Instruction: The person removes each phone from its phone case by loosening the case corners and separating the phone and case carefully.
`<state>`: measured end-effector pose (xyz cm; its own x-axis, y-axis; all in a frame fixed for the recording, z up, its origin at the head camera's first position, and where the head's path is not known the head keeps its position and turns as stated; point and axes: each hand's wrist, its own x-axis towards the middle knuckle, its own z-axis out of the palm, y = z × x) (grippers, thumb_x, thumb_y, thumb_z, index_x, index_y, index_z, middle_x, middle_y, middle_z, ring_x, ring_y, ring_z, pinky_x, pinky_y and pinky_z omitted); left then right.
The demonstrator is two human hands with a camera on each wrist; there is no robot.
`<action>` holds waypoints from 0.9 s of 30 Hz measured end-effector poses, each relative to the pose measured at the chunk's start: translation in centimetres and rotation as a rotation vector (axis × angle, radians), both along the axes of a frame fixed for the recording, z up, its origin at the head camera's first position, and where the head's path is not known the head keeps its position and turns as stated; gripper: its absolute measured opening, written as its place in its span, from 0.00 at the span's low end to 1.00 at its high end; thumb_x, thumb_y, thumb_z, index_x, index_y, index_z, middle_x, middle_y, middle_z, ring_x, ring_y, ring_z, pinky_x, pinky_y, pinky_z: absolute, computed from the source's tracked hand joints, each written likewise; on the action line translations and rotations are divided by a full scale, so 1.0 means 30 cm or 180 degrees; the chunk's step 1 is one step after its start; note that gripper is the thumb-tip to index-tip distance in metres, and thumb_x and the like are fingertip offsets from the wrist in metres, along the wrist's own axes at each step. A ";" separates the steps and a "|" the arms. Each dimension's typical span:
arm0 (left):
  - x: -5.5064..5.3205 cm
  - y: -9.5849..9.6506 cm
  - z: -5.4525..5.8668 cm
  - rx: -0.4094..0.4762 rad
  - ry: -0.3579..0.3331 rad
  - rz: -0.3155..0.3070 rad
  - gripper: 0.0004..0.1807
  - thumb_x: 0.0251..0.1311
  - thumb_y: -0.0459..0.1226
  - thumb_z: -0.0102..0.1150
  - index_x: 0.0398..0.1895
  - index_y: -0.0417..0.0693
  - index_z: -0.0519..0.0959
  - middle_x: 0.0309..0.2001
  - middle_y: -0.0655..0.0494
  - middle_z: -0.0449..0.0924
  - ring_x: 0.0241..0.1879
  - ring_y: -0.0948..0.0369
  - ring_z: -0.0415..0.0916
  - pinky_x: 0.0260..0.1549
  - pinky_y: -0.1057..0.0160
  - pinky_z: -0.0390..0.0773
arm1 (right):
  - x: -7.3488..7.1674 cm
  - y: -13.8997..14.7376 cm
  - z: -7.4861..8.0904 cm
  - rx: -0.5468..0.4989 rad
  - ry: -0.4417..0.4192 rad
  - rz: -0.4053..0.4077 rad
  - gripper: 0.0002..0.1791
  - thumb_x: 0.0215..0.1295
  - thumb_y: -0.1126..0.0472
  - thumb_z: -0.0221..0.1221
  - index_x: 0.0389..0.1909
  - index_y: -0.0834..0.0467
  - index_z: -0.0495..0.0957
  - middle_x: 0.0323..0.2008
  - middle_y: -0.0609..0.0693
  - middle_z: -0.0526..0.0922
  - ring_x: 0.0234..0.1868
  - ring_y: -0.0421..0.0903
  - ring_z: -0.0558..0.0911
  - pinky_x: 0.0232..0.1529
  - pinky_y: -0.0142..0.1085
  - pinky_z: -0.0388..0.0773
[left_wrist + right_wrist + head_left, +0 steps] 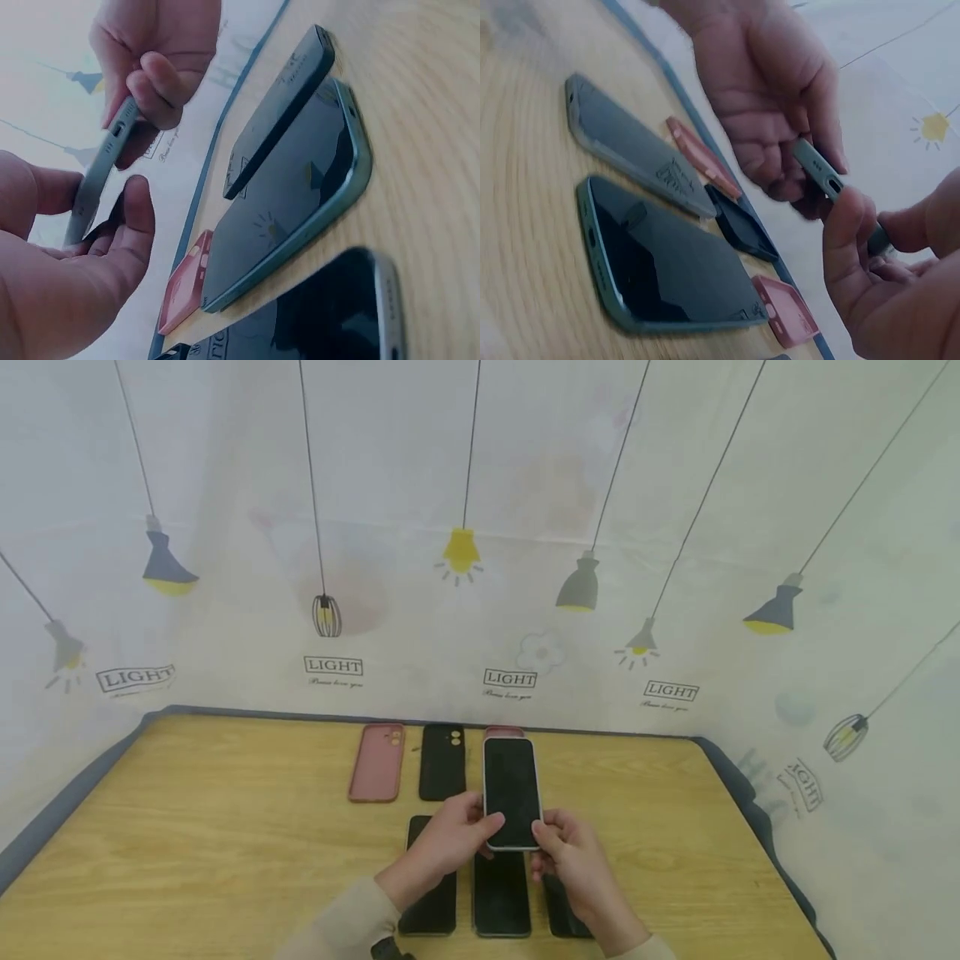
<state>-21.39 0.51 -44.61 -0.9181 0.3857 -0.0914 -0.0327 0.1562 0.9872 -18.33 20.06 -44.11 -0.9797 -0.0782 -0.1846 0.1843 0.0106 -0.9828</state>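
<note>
Both hands hold a smartphone point(512, 785) with a dark screen and a pale edge, raised above the table. My left hand point(448, 835) grips its lower left side, thumb on the front. On the lower right side my right hand point(581, 864) pinches it the same way. In the left wrist view, the held phone point(105, 169) shows its bottom edge with a port. Beneath the hands lie three more phones: a left one point(431, 902), a middle one point(501, 897) and a right one point(562, 910), partly covered by my right hand and wrist.
Along the back of the wooden table point(225, 827) lie a pink phone case point(377, 764), a black phone case point(442, 764) and another pink case point(504, 732), mostly hidden behind the held phone. A lamp-printed cloth wall point(420, 635) stands behind the table's far edge.
</note>
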 end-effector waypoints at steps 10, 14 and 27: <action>0.021 -0.014 -0.021 0.0363 -0.0061 0.0040 0.12 0.74 0.27 0.54 0.54 0.25 0.74 0.38 0.40 0.86 0.28 0.55 0.85 0.33 0.47 0.88 | -0.028 0.041 -0.033 0.0420 0.0239 0.0425 0.16 0.79 0.63 0.54 0.49 0.76 0.74 0.24 0.51 0.79 0.23 0.43 0.78 0.25 0.34 0.81; 0.030 -0.021 -0.037 0.0326 -0.0014 0.0001 0.11 0.72 0.26 0.55 0.53 0.25 0.75 0.37 0.40 0.87 0.28 0.55 0.85 0.29 0.50 0.87 | -0.059 0.061 -0.041 0.0586 0.0322 0.0354 0.17 0.80 0.61 0.53 0.51 0.75 0.77 0.26 0.53 0.80 0.26 0.45 0.79 0.25 0.33 0.80; 0.047 -0.023 -0.046 0.0299 0.0044 -0.0232 0.11 0.69 0.23 0.56 0.52 0.26 0.77 0.38 0.40 0.86 0.31 0.57 0.84 0.25 0.55 0.86 | -0.143 0.059 -0.026 0.0682 0.0362 -0.0234 0.15 0.81 0.61 0.52 0.45 0.70 0.79 0.27 0.51 0.79 0.24 0.45 0.78 0.25 0.33 0.80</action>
